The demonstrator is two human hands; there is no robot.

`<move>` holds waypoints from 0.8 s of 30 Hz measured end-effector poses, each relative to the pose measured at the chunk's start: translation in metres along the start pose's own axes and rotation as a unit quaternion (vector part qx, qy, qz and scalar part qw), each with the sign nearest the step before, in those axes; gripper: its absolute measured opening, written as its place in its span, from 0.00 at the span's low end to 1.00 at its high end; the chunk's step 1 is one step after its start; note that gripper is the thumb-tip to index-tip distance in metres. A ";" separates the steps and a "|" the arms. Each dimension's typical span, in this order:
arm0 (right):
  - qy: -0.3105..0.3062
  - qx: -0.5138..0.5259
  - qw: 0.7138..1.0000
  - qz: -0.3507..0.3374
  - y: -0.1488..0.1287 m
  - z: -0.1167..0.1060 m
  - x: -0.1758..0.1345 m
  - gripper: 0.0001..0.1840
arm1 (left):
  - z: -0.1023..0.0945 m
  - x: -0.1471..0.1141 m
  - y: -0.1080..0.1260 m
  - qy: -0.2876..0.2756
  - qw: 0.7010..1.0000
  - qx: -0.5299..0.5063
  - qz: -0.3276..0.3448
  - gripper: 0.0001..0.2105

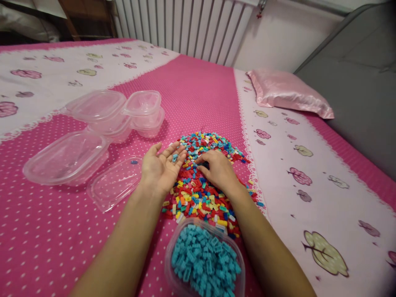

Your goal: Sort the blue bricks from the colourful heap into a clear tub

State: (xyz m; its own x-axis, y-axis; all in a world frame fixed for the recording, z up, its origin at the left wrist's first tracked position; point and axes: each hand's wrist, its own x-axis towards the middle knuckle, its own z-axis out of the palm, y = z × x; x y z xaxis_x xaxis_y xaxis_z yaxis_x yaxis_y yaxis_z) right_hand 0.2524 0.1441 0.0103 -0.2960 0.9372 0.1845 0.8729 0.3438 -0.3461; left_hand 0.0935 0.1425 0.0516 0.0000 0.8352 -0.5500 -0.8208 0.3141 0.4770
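My left hand [163,167] is turned palm up with its fingers stretched out, and a few small light-blue toy bricks [175,157] rest on the fingers. To its right, my right hand [216,168] reaches into a spread pile of mixed toy bricks [198,194], thumb and fingertips close together. Whatever lies between those fingertips is too small or hidden to make out. Red, yellow, blue, white and other bricks make up the pile. Between my forearms stands a clear plastic tub [168,264] filled with turquoise bricks [206,262].
Several clear lidded tubs [66,159] stand at left, some stacked. A loose clear lid [114,185] lies beside them, with a dark blue piece [134,162] at it. A pink pillow [287,90] rests near the grey headboard [355,82]. Behind the bed is a white radiator [182,29].
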 end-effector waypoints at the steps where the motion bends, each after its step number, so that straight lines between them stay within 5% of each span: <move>1: 0.002 -0.001 1.000 0.001 0.000 0.000 0.000 0.07 | 0.000 0.000 0.000 0.000 1.000 0.001 0.001 0.17; 10: 0.042 0.054 0.998 0.013 0.001 0.000 0.000 0.03 | -0.001 0.001 -0.001 -0.004 1.000 0.010 0.001 0.17; 16: 0.133 0.141 0.981 -0.013 -0.003 -0.006 0.000 0.04 | 0.000 -0.001 -0.001 -0.017 0.999 0.036 -0.031 0.18; 24: 0.202 0.189 0.957 -0.083 -0.009 -0.010 -0.001 0.05 | -0.002 -0.001 -0.004 -0.098 0.986 0.068 -0.114 0.23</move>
State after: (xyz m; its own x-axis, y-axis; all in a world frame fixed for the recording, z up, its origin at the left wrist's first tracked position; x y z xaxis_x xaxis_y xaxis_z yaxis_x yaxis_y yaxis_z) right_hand 0.2483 0.1395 0.0226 -0.1770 0.7951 0.5801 0.6013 0.5540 -0.5758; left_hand 0.0956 0.1395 0.0493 0.2967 0.8033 -0.5164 -0.7029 0.5497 0.4514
